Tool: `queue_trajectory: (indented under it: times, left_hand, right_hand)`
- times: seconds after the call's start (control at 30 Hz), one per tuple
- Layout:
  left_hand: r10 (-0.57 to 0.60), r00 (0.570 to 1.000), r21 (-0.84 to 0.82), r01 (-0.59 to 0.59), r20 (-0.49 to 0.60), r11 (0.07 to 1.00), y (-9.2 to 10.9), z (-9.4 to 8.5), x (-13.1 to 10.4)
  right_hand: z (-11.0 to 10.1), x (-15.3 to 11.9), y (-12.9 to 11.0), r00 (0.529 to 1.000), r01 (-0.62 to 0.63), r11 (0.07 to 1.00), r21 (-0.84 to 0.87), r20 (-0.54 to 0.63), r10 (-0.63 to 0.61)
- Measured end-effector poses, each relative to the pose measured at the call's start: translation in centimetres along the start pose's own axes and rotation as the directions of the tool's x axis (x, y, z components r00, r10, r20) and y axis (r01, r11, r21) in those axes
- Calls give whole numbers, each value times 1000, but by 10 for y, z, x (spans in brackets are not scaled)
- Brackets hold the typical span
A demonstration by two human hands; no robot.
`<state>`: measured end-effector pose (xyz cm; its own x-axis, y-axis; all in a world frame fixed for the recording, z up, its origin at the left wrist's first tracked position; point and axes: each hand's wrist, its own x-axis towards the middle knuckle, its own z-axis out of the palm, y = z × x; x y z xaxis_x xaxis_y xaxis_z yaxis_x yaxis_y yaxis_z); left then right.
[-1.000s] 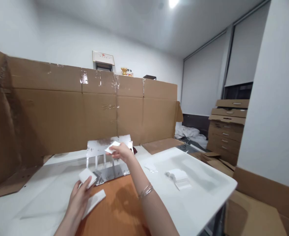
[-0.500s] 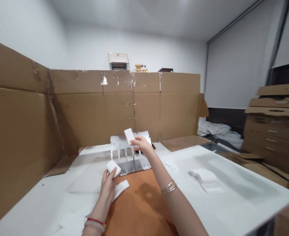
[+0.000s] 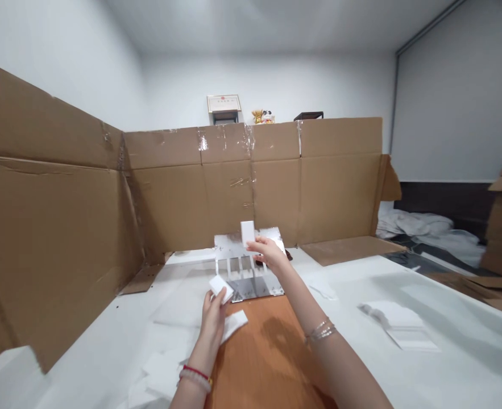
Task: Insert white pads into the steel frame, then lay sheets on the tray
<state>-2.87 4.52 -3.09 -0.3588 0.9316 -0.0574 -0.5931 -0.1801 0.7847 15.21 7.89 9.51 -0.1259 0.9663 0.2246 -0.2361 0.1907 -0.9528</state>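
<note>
My left hand (image 3: 215,311) grips a small white rectangular box (image 3: 221,288), its thumb laid over the near side. Higher up, my right hand (image 3: 268,251) pinches another small white box (image 3: 247,233) by its lower corner and holds it nearly upright. Behind both hands stands a metal frame (image 3: 257,288) with slats and a raised shiny back panel. A folded white piece (image 3: 235,325) lies on the brown wooden board (image 3: 259,352), just right of my left wrist. Whether the boxes hold anything cannot be seen.
Cardboard walls (image 3: 182,199) enclose the back and left of the white table (image 3: 340,352). White paper sheets (image 3: 161,369) lie at the left front, and a folded white packet (image 3: 399,324) rests on the right. A white block (image 3: 12,375) shows in the lower left corner.
My view has swung left, so everything sits further right in the picture. The box in my right hand has turned from tilted to nearly upright. Both hands keep their boxes.
</note>
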Motion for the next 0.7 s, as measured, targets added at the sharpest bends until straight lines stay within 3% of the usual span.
queue_trajectory:
  times: [0.27, 0.7]
  left_hand:
    - [19, 1000, 0, -19, 16, 1000, 1, 1, -3]
    - [19, 999, 0, -19, 26, 1000, 4, 2, -8]
  right_hand:
    - [4, -1, -5, 1000, -14, 999, 45, -19, 15]
    - [4, -1, -5, 1000, 8, 999, -36, 4, -8]
